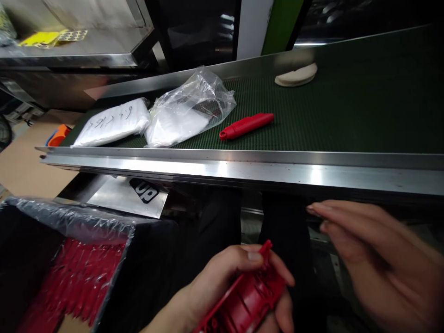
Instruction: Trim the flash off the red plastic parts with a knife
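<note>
My left hand (239,273) is closed round a red plastic shell (246,298), its hollow, ribbed inner side turned up and its narrow end pointing away from me. The thumb presses near that narrow end. To the right, apart from the shell, my right hand (378,254) is blurred, with fingers drawn together and the thumb close beneath them. Whatever small thing may be at its fingertips cannot be made out. A similar long red plastic part (247,126) lies on the green conveyor belt (347,115) beyond both hands.
A metal rail (277,171) edges the belt. On the belt lie a wrapped white pack (113,122), an opened clear bag (187,113) with white contents and a pale curved pad (296,75). At lower left, a plastic-lined black bin (128,249) holds several red parts (83,273).
</note>
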{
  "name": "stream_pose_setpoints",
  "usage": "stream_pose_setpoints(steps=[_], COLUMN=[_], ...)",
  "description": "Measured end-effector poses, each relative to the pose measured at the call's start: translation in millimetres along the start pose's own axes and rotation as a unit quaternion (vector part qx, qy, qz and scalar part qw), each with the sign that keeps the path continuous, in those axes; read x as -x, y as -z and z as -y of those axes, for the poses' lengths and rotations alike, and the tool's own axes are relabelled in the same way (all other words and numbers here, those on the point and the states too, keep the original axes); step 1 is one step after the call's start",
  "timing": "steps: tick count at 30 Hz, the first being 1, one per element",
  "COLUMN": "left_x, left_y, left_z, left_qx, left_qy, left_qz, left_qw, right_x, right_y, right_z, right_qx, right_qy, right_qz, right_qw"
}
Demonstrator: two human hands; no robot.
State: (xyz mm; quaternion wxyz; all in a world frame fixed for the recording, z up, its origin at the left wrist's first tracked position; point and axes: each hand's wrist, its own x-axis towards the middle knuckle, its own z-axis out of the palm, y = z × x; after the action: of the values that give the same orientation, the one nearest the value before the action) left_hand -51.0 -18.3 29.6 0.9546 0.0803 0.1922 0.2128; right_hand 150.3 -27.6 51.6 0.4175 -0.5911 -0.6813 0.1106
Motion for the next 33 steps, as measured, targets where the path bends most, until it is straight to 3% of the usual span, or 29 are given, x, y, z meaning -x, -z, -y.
stream_pose_setpoints(steps=[4, 7, 12, 16, 18, 25, 29, 33], left_x=[-5, -5, 2, 4, 4, 4, -1, -10], left_y=[1.7, -5.3, -19.2, -22.5, -22.4, -19.2, -14.2, -9.3], left_z=[1, 2, -4, -8, -8, -1, -1, -13], left_qx=[-0.012, -0.111, -0.324, -0.455, -0.475, -0.451, -0.337, -0.165], left_qy=[-0.040, -0.066, -0.084, -0.132, -0.145, -0.139, -0.143, -0.195], left_qz=[-0.020, -0.096, -0.206, -0.221, -0.214, -0.227, -0.230, -0.222], left_qw=[0.999, 0.987, 0.920, 0.852, 0.841, 0.852, 0.902, 0.941], right_x=[3, 0, -4, -5, -5, -9, -4, 14], right_y=[-10, -15, -14, -17, -20, -17, -15, -12], right_z=[19, 23, 22, 21, 21, 18, 8, 1], right_qx=[-0.045, -0.087, -0.110, -0.110, -0.110, -0.193, -0.172, -0.110], right_qy=[-0.040, -0.036, -0.037, -0.059, -0.075, -0.161, -0.169, -0.167], right_qz=[0.117, 0.149, 0.142, 0.145, 0.146, 0.226, 0.162, 0.119], right_qw=[0.991, 0.984, 0.983, 0.982, 0.980, 0.941, 0.957, 0.973])
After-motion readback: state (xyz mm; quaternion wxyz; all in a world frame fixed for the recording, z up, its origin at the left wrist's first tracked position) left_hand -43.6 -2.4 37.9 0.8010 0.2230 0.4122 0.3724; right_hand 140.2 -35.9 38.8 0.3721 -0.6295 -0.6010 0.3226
